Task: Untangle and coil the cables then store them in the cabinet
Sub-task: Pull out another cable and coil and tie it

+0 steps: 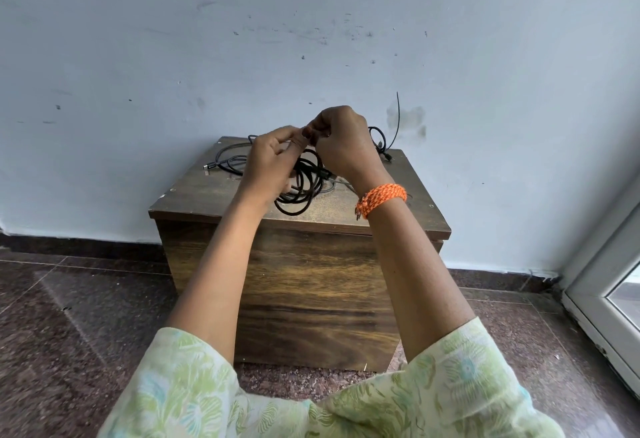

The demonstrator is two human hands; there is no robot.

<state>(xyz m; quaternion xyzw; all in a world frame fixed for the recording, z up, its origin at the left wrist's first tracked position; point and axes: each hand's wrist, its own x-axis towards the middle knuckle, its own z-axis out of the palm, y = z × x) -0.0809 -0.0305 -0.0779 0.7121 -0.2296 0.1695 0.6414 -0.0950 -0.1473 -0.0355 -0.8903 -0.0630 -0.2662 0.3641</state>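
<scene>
**Both hands pinched on a black coil above the cabinet**

From my feed I look down on a small wooden cabinet (pixel 304 285) standing against a pale blue wall (pixel 311 21) on a dark speckled floor (pixel 69 299). Its door faces me and is closed.

The two hands meet above the cabinet top, just short of the wall. The left hand (pixel 268 163) has its fingers curled in narrow, thumb and forefinger pinched together at the top of a coil (pixel 301 191) of black cable. The right hand (pixel 341 143) is closed in a loose fist, fingertips pressed against the left hand's at the same spot on the coil. I cannot tell exactly what piece is between the fingertips; it is too small and partly hidden. The coil hangs from that pinch in several loops, its lower edge touching or just over the front part of the top.

An orange braided band (pixel 381 198) wraps the right wrist. Both sleeves (pixel 194 389) are light green with a floral print.

A second black cable (pixel 230 160) lies loose on the back left of the top, a plug end pointing left. A third cable (pixel 381 139) sits at the back right corner, one thin end sticking up against the wall. A white door frame (pixel 602 292) shows at the right edge.
</scene>
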